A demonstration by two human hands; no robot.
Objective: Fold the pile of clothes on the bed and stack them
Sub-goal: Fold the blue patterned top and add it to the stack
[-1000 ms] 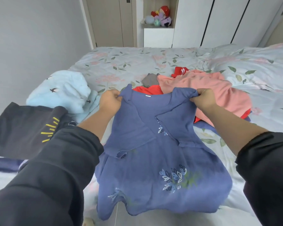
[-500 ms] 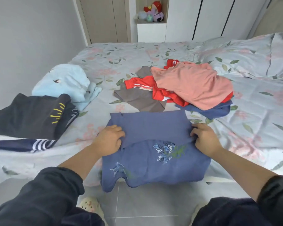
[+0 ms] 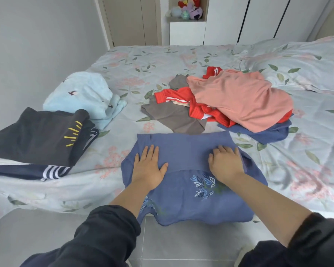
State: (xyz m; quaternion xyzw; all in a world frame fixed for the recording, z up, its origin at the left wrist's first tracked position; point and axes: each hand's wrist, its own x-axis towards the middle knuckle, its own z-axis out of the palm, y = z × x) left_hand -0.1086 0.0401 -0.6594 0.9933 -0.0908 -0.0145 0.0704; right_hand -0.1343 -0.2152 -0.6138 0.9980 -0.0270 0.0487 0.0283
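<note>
Both hands' fingers (image 3: 151, 151) flat on blue garment (image 3: 183, 205)

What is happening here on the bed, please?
A person is folding clothes on the bed. The left hand and the right hand press flat on a blue embroidered top, its upper part folded down. A folded dark stack lies to its left; an unfolded pile of pink, red and grey garments waits behind it.

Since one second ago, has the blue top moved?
Yes. The blue top was held up across the clothes pile; now it lies folded on the bed short of that pile, left hand and right hand flat on it.
</note>
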